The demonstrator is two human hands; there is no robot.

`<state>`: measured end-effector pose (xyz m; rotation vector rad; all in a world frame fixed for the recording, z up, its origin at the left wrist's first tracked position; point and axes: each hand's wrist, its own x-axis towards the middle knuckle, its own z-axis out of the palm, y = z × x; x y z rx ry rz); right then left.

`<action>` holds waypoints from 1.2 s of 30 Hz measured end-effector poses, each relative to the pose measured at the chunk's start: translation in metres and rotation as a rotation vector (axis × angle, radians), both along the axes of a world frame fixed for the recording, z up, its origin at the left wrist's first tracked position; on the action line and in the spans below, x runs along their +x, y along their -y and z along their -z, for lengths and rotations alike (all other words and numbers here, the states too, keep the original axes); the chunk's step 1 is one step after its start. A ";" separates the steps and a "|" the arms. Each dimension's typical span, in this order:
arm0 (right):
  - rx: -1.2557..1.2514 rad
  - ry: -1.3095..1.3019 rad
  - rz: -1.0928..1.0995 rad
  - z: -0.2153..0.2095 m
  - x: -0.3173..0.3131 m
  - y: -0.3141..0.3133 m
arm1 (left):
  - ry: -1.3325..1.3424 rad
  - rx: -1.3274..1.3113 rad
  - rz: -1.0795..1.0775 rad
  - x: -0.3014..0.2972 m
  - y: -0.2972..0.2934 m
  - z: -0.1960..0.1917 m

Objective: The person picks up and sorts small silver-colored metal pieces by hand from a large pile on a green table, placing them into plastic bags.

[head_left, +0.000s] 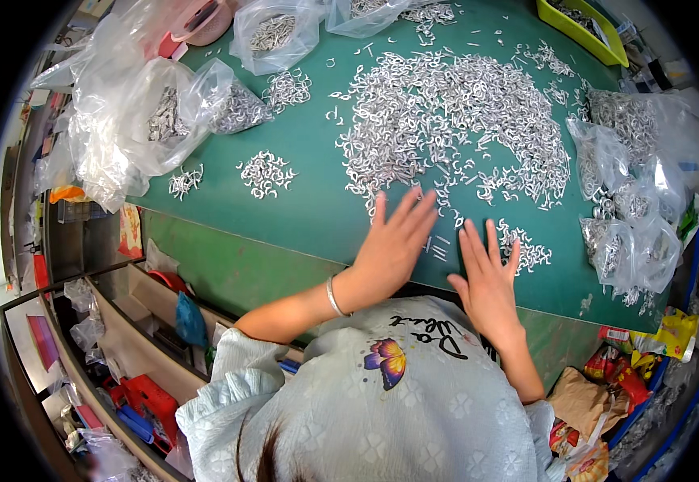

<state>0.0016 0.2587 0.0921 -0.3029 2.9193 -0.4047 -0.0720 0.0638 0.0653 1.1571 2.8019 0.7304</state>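
Here, both hands are lying flat, fingers spread, holding nothing; the small row of metal pieces [438, 247] is sitting between left hand [393, 241] and right hand [487, 277], long axes running left-right.

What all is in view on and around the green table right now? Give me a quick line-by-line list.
Green table: one, fills the middle of the view.
Big pile of metal clips: one, silvery, spread over the table centre and far side.
Small clip heaps: several, silvery, left part of the table.
Aligned clips: a few, silvery, in a row between the hands.
Clear plastic bags: many, holding clips, at the left, top and right edges.
Yellow-green tray: one, far right corner.
Red boxes: a couple, on the lower shelf at left.
Snack wrappers: several, yellow and red, lower right.
Bracelet: one, silver, left wrist.
Left hand: flat on the table, fingers spread.
Right hand: flat on the table beside the row.
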 end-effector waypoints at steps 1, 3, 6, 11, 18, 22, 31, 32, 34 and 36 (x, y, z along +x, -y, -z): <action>-0.029 -0.045 0.025 -0.002 -0.008 -0.002 | 0.033 0.104 0.080 0.005 -0.001 0.003; -0.024 -0.176 0.032 -0.002 -0.035 -0.006 | 0.079 0.127 0.157 0.014 -0.008 0.005; 0.023 -0.248 0.027 0.007 -0.061 -0.010 | 0.085 0.148 0.244 0.017 -0.019 0.007; 0.093 -0.135 0.000 0.005 -0.034 -0.013 | 0.095 0.151 0.248 0.020 -0.010 0.006; 0.028 -0.056 0.003 0.012 0.017 0.001 | 0.215 0.238 0.146 0.029 0.000 0.008; -0.006 -0.044 -0.008 0.011 0.020 0.002 | 0.235 0.283 0.138 0.036 -0.003 0.011; -0.028 -0.010 0.003 0.016 0.026 -0.001 | 0.305 0.562 -0.045 0.043 0.001 0.006; -0.038 -0.003 0.003 0.019 0.027 0.000 | 0.421 0.625 -0.013 0.052 0.008 0.006; -0.069 -0.039 0.001 0.025 0.030 0.003 | 0.805 0.652 0.046 0.063 0.016 0.001; -0.100 -0.049 0.004 0.018 0.028 0.005 | 1.263 0.570 0.053 0.074 0.026 0.020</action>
